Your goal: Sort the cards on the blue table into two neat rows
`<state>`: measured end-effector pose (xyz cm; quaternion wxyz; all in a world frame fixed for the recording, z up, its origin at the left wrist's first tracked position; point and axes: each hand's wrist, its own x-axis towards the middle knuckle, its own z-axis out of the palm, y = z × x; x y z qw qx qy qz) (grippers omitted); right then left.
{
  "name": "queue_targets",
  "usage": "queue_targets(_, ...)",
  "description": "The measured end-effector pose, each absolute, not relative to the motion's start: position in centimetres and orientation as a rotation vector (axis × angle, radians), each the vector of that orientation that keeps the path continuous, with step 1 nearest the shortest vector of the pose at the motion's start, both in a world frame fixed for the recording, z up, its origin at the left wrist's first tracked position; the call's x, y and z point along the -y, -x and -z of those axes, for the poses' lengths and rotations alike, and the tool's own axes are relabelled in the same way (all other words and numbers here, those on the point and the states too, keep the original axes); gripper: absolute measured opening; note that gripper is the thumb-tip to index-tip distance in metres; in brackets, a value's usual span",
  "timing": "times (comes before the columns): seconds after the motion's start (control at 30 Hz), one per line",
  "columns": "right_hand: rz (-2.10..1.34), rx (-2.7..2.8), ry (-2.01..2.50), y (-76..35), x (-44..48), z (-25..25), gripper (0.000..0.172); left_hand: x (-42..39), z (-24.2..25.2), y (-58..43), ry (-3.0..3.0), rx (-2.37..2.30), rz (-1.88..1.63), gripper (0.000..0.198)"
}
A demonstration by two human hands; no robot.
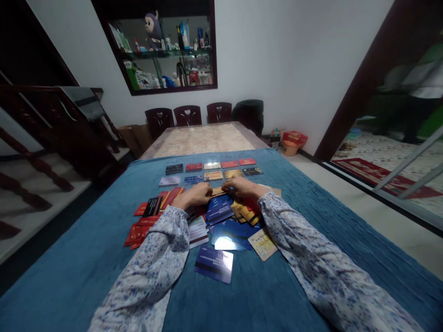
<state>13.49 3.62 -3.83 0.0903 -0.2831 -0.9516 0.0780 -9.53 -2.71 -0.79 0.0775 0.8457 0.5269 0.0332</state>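
Over blue cloth [259, 295], left hand [194, 195] and right hand [242, 187] tight on a tan card [218, 192], print illegible.

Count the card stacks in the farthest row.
5, left to right: a black stack, a red stack, a white stack, a second red stack and a third red stack. None looks hidden.
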Motion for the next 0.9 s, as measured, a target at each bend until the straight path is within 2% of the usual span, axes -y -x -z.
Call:
queue_targets(0.1, -0.229, 2.793, 0.888, -13.7, -3.7, 3.6, 0.032, 2.8, 0.4, 9.6, -2.54, -1.489, -0.027, 0.015)
queue_targets(0.3, -0.132, 2.747, 0.991, -13.5, -3.3, 3.1, 0.033, 2.4, 0.7, 9.8, -2.54, -1.573, -0.101, 0.035)
queue_targets(0.5, -0.011, 2.631, 1.19, -12.8, -1.6, 2.3, 0.034, 2.3, 0.9, 9.9, -2.543, -1.732, -0.237, 0.033)
queue_targets(0.7, -0.024, 2.551, 1.217, -12.6, -1.0, 1.8, 0.031, 2.3, 0.8, 9.9, -2.464, -1.657, -0.43, 0.036)
queue_targets(0.9, -0.054, 2.528, 1.282, -12.5, -1.0, 2.1, 0.034, 2.2, 1.2, 9.9, -2.433, -1.667, -0.437, 0.037)
